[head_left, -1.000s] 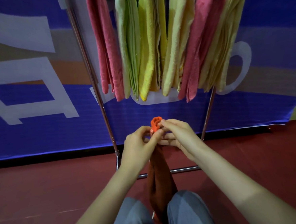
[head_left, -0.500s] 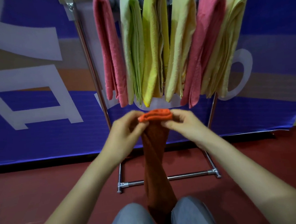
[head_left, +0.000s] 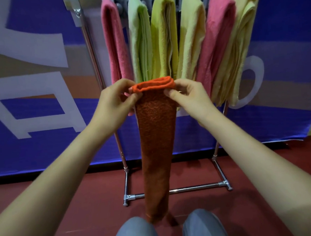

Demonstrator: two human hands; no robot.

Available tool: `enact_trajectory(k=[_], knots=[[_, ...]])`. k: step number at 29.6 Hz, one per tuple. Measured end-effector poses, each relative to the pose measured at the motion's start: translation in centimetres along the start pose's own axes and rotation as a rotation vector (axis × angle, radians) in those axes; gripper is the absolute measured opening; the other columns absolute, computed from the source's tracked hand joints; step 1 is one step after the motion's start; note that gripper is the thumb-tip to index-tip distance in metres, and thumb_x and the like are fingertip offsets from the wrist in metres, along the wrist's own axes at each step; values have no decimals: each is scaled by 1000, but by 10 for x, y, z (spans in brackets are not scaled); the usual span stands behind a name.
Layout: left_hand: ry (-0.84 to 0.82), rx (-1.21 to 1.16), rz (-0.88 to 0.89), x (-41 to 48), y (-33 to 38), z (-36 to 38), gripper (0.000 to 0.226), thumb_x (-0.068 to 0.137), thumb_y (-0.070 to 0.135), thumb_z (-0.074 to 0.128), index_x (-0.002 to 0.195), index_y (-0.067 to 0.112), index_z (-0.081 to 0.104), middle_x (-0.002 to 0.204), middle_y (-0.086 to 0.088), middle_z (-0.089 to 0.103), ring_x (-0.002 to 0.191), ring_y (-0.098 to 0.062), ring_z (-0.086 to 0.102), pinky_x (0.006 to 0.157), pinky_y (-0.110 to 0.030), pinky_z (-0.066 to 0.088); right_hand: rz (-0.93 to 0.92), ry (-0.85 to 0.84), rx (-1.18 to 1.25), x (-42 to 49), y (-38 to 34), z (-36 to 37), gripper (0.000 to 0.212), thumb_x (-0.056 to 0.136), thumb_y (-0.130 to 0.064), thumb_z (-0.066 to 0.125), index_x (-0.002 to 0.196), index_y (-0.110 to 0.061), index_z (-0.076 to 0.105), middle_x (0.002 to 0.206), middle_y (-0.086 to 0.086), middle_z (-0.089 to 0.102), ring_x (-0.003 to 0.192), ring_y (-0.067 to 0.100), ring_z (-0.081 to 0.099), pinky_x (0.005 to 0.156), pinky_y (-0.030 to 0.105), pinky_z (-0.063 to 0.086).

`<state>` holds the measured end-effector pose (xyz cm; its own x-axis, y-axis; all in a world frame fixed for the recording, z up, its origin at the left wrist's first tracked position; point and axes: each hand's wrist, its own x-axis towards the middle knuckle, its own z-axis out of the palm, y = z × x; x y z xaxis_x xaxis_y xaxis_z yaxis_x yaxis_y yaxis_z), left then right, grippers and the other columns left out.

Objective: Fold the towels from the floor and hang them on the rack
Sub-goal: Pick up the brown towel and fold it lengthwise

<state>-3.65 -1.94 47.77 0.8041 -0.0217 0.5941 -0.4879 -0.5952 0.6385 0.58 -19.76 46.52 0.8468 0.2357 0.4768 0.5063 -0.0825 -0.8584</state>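
1. Orange terry in the middle: orange towel (head_left: 157, 136) folded into a long, narrow strip, top edge rolled over, hanging straight down in front of the rack (head_left: 174, 190). Lower end down between two grey-clad knees (head_left: 135, 233), contact with the floor (head_left: 65, 207) unclear.
2. Left end of that top edge: pinched by the left hand (head_left: 113, 104), thumb and forefinger closed on the cloth, remaining fingers curled behind.
3. Right end: the same pinch from the right hand (head_left: 188, 95), fingers curled, nothing else held.
4. Changed within the last second: no longer a small bunched knot between hands pressed close together. Now drawn out flat and wide, hands apart, and raised to the level of the hung towels' lower ends.
5. Read as a judgement: folding of this towel about done and hanging next, with a further lift needed to reach the top rail.
6. Already over the rail, left to right: pink towel (head_left: 114, 47), green towel (head_left: 140, 41), yellow-green towel (head_left: 164, 39), pale yellow towel (head_left: 193, 34), second pink towel (head_left: 219, 36), cream towel (head_left: 244, 38). Packed side by side, so probably little room; likeliest gap the short stretch just left of the first pink one.
7. Writing: large white letter shapes on the blue banner (head_left: 42, 144) at left, cropped and not readable as a word. At right, a white ring shape behind the cream towel. No brand or label legible on the towels or rack.
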Motion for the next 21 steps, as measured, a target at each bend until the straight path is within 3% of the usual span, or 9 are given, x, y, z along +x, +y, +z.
enact_trajectory(k=[3,5,9,14,16,20,21], knots=[[-29,-22,-21,-3,0,-3,10,82,7,61,85,16,56,66,0,55,53,-2,57,52,-15,49,3,1,24,-4,1,0,19,82,0,60,86,-18,63,52,-24,62,54,-11,53,55,6,42],[-100,-76,-101,-5,-1,-4,12,75,22,63,85,24,57,74,-1,58,61,0,56,62,-16,49,18,-13,69,-7,3,3,21,81,1,60,88,-18,64,55,-21,64,58,-11,55,61,7,45],[-300,-12,-236,-6,-1,-4,54,67,45,62,116,25,54,98,6,60,87,-1,56,82,-18,46,35,-91,57,-19,13,14,23,78,3,63,94,-12,64,74,-6,63,62,-11,56,69,9,46],[-404,122,-177,-3,3,-4,41,67,54,54,98,28,63,82,15,62,71,10,54,64,-4,40,76,-141,85,-22,18,18,19,77,2,64,87,-14,65,75,-1,64,62,-11,57,69,9,46],[-409,152,-156,-3,5,-4,39,68,53,57,94,25,64,79,12,62,67,10,53,63,-7,39,82,-154,80,-23,19,18,19,77,2,64,91,-12,65,79,1,64,62,-10,56,70,10,45],[-420,180,-112,-5,10,4,38,72,48,61,91,16,65,83,-5,65,74,-10,55,64,-22,41,104,-190,82,-27,19,18,13,78,1,63,88,-7,67,70,-6,61,60,-9,55,65,9,44],[-414,187,-102,-5,11,6,32,74,46,63,88,17,64,80,-4,65,72,-8,54,64,-22,41,117,-189,86,-29,20,18,12,78,1,63,85,-8,67,69,-7,62,60,-8,55,65,10,44]])
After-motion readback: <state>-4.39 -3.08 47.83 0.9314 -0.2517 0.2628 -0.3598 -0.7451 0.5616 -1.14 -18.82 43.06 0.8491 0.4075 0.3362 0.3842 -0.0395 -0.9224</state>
